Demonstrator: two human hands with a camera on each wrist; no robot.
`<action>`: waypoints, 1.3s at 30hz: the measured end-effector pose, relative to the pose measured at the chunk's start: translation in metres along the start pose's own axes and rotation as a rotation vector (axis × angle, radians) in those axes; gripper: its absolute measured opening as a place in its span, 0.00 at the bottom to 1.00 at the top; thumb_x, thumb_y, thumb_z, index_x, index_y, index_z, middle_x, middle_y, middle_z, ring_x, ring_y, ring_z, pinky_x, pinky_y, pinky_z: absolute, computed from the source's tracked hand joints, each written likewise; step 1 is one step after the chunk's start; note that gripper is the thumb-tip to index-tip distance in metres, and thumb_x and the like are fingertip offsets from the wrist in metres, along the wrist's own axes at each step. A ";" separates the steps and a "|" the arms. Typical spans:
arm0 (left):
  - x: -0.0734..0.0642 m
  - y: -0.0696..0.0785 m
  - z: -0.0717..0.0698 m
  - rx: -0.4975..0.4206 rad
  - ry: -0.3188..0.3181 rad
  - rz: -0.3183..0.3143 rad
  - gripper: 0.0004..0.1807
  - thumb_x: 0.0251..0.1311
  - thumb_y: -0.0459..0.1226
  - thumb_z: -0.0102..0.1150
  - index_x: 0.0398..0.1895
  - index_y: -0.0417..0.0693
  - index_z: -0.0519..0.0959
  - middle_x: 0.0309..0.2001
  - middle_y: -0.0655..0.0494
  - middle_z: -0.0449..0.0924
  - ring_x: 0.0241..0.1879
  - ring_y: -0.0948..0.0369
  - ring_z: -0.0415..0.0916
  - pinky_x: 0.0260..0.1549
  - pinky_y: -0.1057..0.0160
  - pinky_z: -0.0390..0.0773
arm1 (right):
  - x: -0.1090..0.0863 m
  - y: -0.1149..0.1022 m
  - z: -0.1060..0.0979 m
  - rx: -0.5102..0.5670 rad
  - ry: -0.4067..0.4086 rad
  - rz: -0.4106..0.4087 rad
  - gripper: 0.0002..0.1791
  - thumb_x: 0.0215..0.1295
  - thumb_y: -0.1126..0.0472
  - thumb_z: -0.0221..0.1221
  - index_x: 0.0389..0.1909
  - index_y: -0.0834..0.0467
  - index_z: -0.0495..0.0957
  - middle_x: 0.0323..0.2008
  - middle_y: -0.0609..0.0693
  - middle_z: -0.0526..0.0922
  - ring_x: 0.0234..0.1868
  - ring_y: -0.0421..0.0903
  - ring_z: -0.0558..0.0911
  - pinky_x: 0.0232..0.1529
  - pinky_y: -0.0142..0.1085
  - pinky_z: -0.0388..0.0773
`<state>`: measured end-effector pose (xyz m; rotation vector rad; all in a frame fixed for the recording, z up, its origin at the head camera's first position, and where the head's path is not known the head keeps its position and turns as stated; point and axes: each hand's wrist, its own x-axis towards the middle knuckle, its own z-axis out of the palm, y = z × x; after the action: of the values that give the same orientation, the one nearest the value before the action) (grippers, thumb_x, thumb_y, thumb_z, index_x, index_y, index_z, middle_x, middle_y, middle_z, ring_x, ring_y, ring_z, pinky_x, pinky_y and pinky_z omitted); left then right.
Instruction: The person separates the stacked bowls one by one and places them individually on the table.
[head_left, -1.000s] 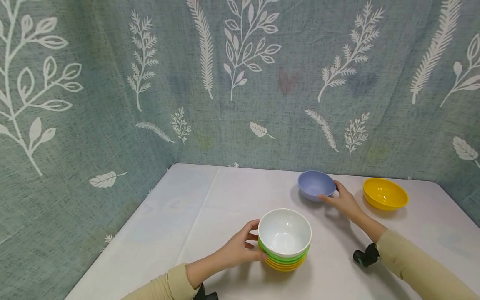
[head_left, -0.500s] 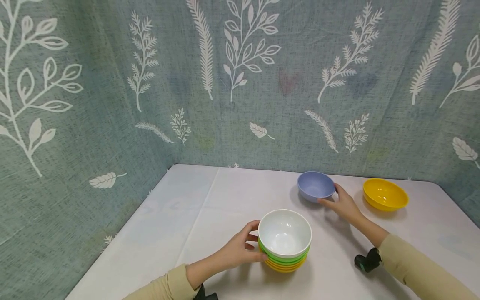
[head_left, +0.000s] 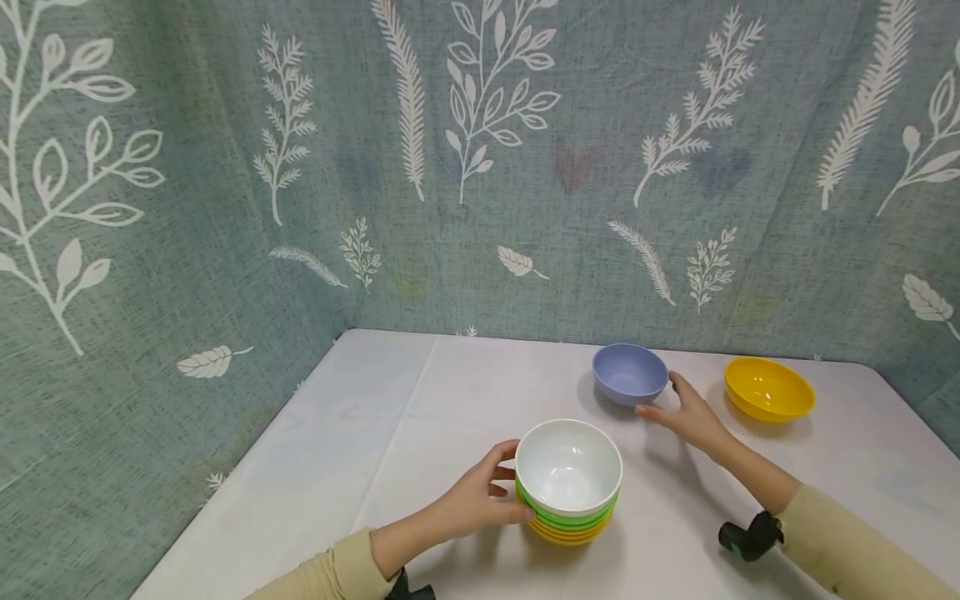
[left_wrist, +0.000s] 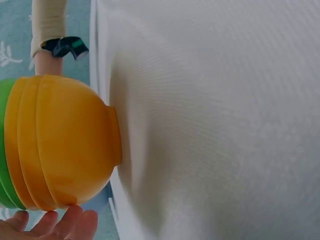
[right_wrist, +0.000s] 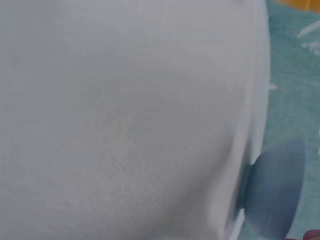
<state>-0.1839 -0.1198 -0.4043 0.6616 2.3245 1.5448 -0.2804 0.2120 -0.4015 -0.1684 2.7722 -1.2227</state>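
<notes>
Bowls on a white table, seen from above. Nearest, the left hand rests loosely bent fingers against the left side of an upright stack of bowls, its thumb well apart from them. The white bowl forms the top; green bowls lie beneath it, orange bowls lowest. Farther out, the right hand, thumb and fingers spread wide, stands just beside the blue bowl; contact cannot be told. To its right, the yellow bowl stands upright and untouched before a patterned cloth. Progress, as judged from the layout: white, green and orange are nested; blue and yellow are left outside the stack. Count: one stack; one white, one blue, one yellow; apparently two green and three orange, though overlapping rims make these two figures uncertain.
</notes>
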 end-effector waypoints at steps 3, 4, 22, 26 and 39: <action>0.000 0.003 -0.001 0.002 0.004 0.003 0.43 0.46 0.43 0.68 0.66 0.50 0.57 0.63 0.48 0.61 0.55 0.54 0.67 0.48 0.55 0.71 | -0.012 -0.006 -0.003 0.029 -0.010 -0.022 0.55 0.57 0.42 0.58 0.68 0.70 0.37 0.67 0.72 0.44 0.67 0.68 0.48 0.62 0.60 0.52; 0.000 0.004 -0.001 0.005 0.005 0.004 0.44 0.45 0.43 0.68 0.66 0.50 0.57 0.63 0.48 0.61 0.55 0.53 0.66 0.48 0.55 0.71 | -0.016 -0.008 -0.004 0.043 -0.014 -0.034 0.54 0.57 0.43 0.58 0.69 0.70 0.38 0.67 0.72 0.45 0.67 0.67 0.48 0.62 0.60 0.53; 0.002 0.011 -0.002 0.022 0.009 0.028 0.54 0.44 0.53 0.68 0.71 0.51 0.48 0.70 0.53 0.52 0.65 0.51 0.56 0.59 0.49 0.63 | -0.078 -0.024 0.022 0.260 -0.181 -0.262 0.42 0.61 0.58 0.58 0.68 0.68 0.46 0.67 0.67 0.52 0.67 0.66 0.50 0.62 0.53 0.55; 0.005 0.013 0.001 0.004 -0.005 0.039 0.56 0.43 0.55 0.68 0.71 0.53 0.46 0.70 0.54 0.51 0.67 0.52 0.54 0.61 0.48 0.60 | -0.086 -0.028 0.031 0.279 -0.230 -0.330 0.42 0.60 0.60 0.59 0.68 0.69 0.47 0.67 0.66 0.55 0.66 0.66 0.54 0.63 0.30 0.60; 0.012 0.021 0.010 -0.010 0.009 0.034 0.64 0.34 0.58 0.71 0.72 0.56 0.40 0.72 0.57 0.45 0.69 0.53 0.47 0.62 0.40 0.51 | -0.093 -0.034 0.057 0.334 -0.353 -0.353 0.49 0.52 0.58 0.66 0.69 0.67 0.47 0.67 0.67 0.52 0.65 0.70 0.54 0.59 0.63 0.54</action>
<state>-0.1855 -0.0990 -0.3883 0.6961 2.3227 1.5760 -0.1785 0.1610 -0.4099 -0.7839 2.2610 -1.5350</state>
